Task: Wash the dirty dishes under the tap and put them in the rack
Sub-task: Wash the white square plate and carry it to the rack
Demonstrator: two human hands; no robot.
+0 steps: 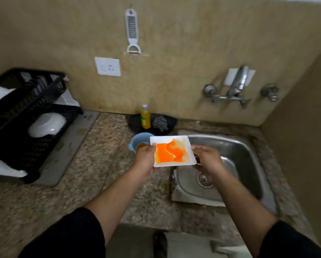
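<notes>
Plate smeared orange, held over the left edge of the sink.
Left hand and right hand grip its sides; not yet washed, cup waiting, bowl already in rack.

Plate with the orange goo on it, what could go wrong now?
The square plate is held by its edges, left hand and right hand, partly over the counter; tilted, the orange sauce could drip there. If it slips, it might hit the blue cup just behind or drop into the sink.
</notes>
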